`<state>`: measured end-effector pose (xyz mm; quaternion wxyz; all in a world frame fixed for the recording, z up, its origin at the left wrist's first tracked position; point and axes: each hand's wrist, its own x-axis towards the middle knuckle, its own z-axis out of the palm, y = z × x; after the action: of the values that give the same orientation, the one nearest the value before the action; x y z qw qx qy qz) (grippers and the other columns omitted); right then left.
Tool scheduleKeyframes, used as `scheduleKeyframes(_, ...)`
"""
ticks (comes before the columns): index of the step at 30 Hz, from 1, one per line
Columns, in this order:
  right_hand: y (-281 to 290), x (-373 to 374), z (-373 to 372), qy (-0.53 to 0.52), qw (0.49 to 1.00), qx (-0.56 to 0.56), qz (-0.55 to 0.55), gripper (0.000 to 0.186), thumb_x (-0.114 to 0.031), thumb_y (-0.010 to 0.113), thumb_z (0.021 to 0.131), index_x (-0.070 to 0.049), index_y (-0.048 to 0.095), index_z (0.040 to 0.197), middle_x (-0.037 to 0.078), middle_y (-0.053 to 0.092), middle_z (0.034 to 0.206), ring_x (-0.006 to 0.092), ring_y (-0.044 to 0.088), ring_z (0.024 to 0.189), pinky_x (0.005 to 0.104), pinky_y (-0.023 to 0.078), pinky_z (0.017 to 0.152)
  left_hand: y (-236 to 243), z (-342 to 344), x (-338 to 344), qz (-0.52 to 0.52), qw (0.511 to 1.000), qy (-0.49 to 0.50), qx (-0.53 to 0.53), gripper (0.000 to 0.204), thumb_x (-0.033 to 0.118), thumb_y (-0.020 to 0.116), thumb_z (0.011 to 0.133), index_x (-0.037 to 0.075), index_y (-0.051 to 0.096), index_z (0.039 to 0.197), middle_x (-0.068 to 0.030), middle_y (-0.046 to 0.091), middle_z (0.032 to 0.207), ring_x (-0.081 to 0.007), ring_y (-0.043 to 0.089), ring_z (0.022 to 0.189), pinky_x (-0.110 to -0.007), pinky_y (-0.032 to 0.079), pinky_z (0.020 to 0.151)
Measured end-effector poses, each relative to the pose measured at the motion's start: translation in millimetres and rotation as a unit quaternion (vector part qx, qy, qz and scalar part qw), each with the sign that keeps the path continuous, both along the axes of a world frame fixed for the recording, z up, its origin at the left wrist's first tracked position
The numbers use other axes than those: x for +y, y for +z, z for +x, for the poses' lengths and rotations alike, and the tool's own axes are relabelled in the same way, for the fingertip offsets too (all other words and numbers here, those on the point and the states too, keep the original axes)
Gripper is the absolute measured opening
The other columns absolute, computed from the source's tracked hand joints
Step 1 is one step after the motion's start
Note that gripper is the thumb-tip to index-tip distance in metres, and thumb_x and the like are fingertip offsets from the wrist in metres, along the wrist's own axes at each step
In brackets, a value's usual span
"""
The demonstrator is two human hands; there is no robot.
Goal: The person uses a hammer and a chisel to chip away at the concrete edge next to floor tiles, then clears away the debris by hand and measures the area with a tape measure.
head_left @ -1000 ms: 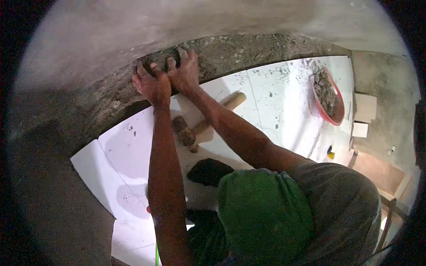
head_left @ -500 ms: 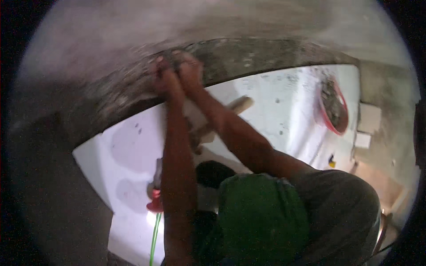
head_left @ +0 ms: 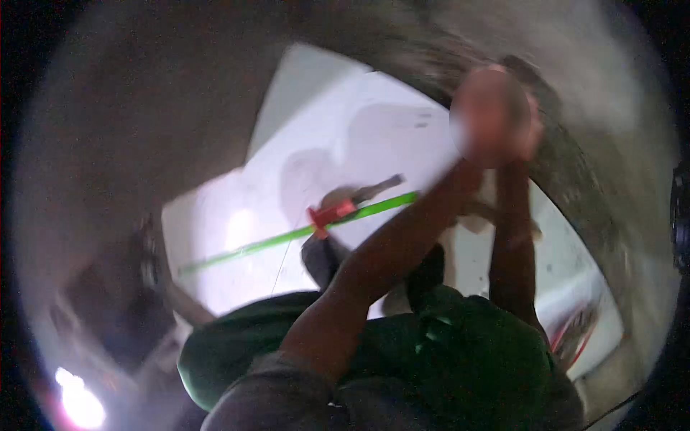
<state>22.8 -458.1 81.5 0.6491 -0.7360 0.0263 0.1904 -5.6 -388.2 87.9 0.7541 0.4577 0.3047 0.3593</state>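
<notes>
My left hand (head_left: 483,118) and my right hand (head_left: 532,131) are close together at the upper right, at the rough grey band (head_left: 568,154) along the foot of the wall. Both are smeared, so their fingers cannot be read. A dark patch (head_left: 523,70) shows just beyond them; whether they hold it is unclear. Below my arms a white sheet (head_left: 323,93) covers the floor. On it lies a tool with a red guarded grip (head_left: 334,213) and a flat grey metal end (head_left: 379,188), beside a long bright green strip (head_left: 251,248).
A red-rimmed basin (head_left: 575,337) with grey material stands at the lower right, partly behind my right arm. A piece of wood (head_left: 478,212) lies between my forearms. A bright lamp (head_left: 80,402) glares at the lower left, near a dark blurred object (head_left: 118,309).
The view has swung, so my hands now appear at the upper right instead of the upper left. The red-gripped tool shows fully, while the basin has shifted to the lower right.
</notes>
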Motion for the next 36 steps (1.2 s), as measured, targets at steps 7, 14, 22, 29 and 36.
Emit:
scheduleKeyframes(7, 23, 83, -52, 0.094, 0.986, 0.086, 0.104, 0.054, -0.038, 0.051, 0.108, 0.002, 0.058, 0.143, 0.018, 0.058, 0.145, 0.0304, 0.054, 0.134, 0.0425, 0.038, 0.117, 83, -106, 62, 0.031, 0.972, 0.221, 0.079, 0.042, 0.036, 0.058, 0.108, -0.003, 0.066, 0.118, -0.0126, 0.071, 0.102, -0.0174, 0.061, 0.096, -0.035, 0.049, 0.091)
scheduleKeyframes(14, -15, 185, -182, 0.36, 0.917, 0.162, 0.066, 0.05, -0.036, 0.054, 0.107, 0.002, 0.064, 0.137, 0.015, 0.065, 0.135, 0.026, 0.059, 0.126, 0.0369, 0.043, 0.112, 67, -257, 123, -0.077, 0.921, 0.372, 0.087, 0.041, 0.038, 0.055, 0.11, 0.0, 0.065, 0.121, -0.0086, 0.068, 0.103, -0.0145, 0.06, 0.093, -0.03, 0.051, 0.086)
scheduleKeyframes(22, -20, 233, -377, 0.502, 0.816, 0.277, 0.079, 0.042, -0.03, 0.06, 0.102, 0.005, 0.071, 0.123, 0.011, 0.071, 0.121, 0.0188, 0.062, 0.11, 0.0332, 0.048, 0.102, 41, -400, 147, -0.103, 0.798, 0.586, 0.102, 0.036, 0.034, 0.055, 0.11, 0.001, 0.066, 0.119, -0.0073, 0.067, 0.104, -0.016, 0.063, 0.094, -0.032, 0.053, 0.083)
scheduleKeyframes(29, -3, 346, -481, 0.579, 0.784, 0.218, 0.056, 0.037, -0.031, 0.059, 0.102, 0.001, 0.072, 0.115, 0.008, 0.071, 0.111, 0.0211, 0.063, 0.104, 0.0371, 0.051, 0.093, 26, -501, 236, -0.042, 0.748, 0.637, 0.179, 0.036, 0.033, 0.052, 0.109, 0.0, 0.064, 0.114, -0.0103, 0.067, 0.105, -0.0205, 0.065, 0.092, -0.036, 0.054, 0.083)
scheduleKeyframes(36, 48, 486, -528, 0.357, 0.806, 0.327, 0.341, 0.055, -0.036, 0.051, 0.104, 0.001, 0.055, 0.145, 0.015, 0.059, 0.143, 0.0249, 0.05, 0.135, 0.0359, 0.031, 0.118, 104, -596, 465, 0.129, 0.827, 0.537, 0.106, 0.073, 0.053, 0.041, 0.109, -0.003, 0.038, 0.155, -0.0221, 0.045, 0.157, -0.0359, 0.042, 0.145, -0.041, 0.032, 0.12)
